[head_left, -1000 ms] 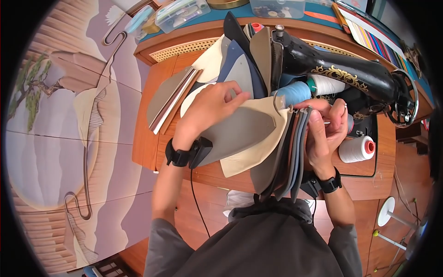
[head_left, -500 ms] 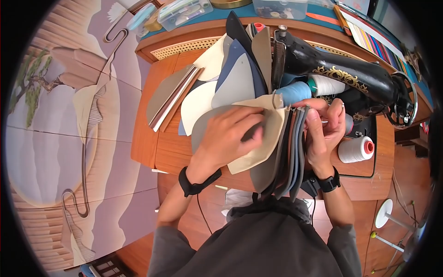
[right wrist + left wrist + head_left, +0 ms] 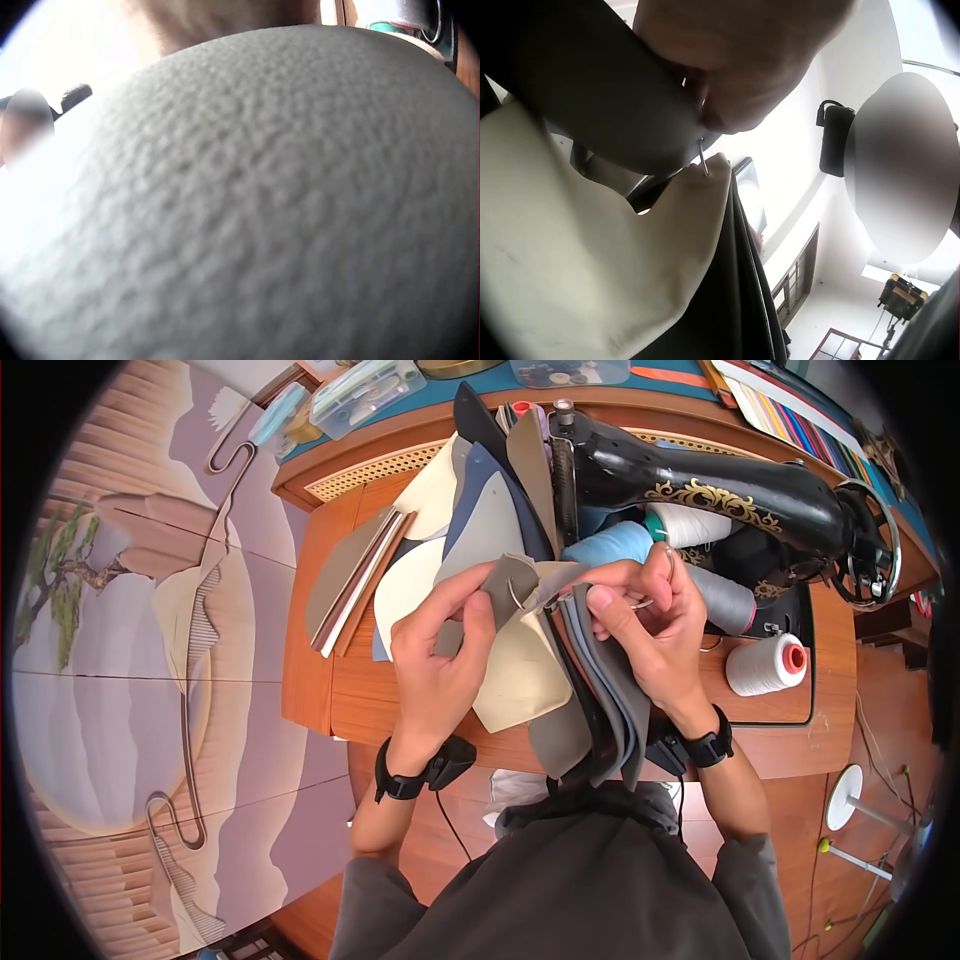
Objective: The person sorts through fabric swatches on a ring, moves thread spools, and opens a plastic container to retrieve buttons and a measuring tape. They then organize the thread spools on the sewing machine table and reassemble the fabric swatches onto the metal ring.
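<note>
My left hand [image 3: 440,660] pinches a grey-brown leather swatch [image 3: 513,574] near its narrow end, between thumb and forefinger. Beside those fingers a thin metal ring [image 3: 517,594] curves; in the left wrist view, its wire [image 3: 703,159] pokes through the tip of a cream swatch [image 3: 630,232]. My right hand [image 3: 660,635] holds the top of a hanging stack of grey, black, brown and blue swatches [image 3: 595,680], with its thumb over the outer one. Pebbled grey leather [image 3: 247,195] fills most of the right wrist view and hides that hand's fingertips.
A black sewing machine [image 3: 700,475] stands behind the hands, with blue [image 3: 610,547] and grey [image 3: 722,600] thread cones under its arm. A white cone [image 3: 765,665] lies at the right. Loose leather pieces [image 3: 480,530] and narrow strips [image 3: 362,585] spread at the back left.
My left hand has moved across the grey-brown swatch to its narrow end and now pinches it close to the ring. My right hand keeps its hold on the stack.
</note>
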Demonstrator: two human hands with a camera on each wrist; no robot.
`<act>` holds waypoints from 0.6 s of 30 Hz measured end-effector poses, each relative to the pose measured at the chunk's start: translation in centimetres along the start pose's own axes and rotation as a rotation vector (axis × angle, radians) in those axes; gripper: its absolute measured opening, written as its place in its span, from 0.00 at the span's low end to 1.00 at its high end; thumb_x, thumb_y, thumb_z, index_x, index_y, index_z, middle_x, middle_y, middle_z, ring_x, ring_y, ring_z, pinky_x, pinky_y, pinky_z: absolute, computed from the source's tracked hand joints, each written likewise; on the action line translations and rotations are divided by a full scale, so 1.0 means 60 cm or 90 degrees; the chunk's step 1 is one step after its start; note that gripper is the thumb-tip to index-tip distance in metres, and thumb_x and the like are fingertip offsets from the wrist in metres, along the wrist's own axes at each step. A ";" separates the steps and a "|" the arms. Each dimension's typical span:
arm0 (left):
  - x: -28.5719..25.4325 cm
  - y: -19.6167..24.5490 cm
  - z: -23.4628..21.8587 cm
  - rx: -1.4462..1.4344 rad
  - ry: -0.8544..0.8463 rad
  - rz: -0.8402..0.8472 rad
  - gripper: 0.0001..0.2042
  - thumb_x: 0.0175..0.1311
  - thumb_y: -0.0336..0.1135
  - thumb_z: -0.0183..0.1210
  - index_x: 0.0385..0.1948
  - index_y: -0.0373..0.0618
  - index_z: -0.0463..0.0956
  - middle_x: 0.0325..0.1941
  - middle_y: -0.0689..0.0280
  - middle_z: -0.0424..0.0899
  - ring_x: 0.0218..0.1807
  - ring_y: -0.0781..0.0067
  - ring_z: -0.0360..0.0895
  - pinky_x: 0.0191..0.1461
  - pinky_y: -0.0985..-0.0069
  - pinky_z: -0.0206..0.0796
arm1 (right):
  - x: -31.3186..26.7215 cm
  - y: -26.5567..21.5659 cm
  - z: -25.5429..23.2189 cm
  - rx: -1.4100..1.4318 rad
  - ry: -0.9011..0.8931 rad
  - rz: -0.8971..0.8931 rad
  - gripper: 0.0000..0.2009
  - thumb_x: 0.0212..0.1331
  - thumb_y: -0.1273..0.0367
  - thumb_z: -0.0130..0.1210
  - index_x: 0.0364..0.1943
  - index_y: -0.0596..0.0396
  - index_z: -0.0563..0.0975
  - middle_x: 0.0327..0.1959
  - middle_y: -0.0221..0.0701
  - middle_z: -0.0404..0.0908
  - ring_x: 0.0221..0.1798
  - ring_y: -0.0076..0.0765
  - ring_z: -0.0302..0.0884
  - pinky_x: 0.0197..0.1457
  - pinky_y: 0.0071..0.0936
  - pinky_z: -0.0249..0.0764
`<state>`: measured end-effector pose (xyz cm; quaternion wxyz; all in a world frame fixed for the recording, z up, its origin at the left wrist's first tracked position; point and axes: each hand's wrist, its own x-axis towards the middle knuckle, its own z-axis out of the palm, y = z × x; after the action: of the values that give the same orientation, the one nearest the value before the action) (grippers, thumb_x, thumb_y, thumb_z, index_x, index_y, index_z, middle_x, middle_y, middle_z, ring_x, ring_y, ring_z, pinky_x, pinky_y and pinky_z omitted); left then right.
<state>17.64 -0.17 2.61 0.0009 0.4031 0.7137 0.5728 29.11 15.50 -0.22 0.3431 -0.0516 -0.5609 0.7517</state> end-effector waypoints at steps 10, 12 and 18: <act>0.007 0.009 -0.012 0.163 -0.106 0.194 0.17 0.57 0.14 0.55 0.47 0.38 0.82 0.35 0.59 0.86 0.33 0.65 0.82 0.39 0.74 0.73 | 0.005 -0.004 -0.002 0.041 0.018 0.007 0.21 0.62 0.78 0.61 0.29 0.49 0.56 0.40 0.43 0.85 0.30 0.18 0.75 0.35 0.17 0.75; -0.002 0.005 -0.008 0.155 -0.121 0.187 0.16 0.58 0.17 0.56 0.48 0.35 0.81 0.39 0.58 0.86 0.39 0.67 0.82 0.45 0.75 0.72 | 0.005 -0.003 -0.002 0.058 0.034 -0.004 0.21 0.62 0.78 0.62 0.29 0.49 0.56 0.40 0.43 0.85 0.30 0.18 0.75 0.35 0.17 0.75; -0.038 0.019 0.033 0.015 -0.115 0.155 0.34 0.53 0.27 0.69 0.64 0.33 0.64 0.52 0.49 0.80 0.50 0.58 0.81 0.54 0.68 0.72 | -0.010 0.006 0.009 -0.060 0.019 -0.135 0.18 0.68 0.75 0.56 0.32 0.50 0.54 0.45 0.55 0.82 0.31 0.23 0.75 0.39 0.20 0.77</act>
<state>20.72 0.17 1.81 -0.0092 0.5368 0.6632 0.5215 29.19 14.68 -0.52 0.4261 -0.0194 -0.5925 0.6834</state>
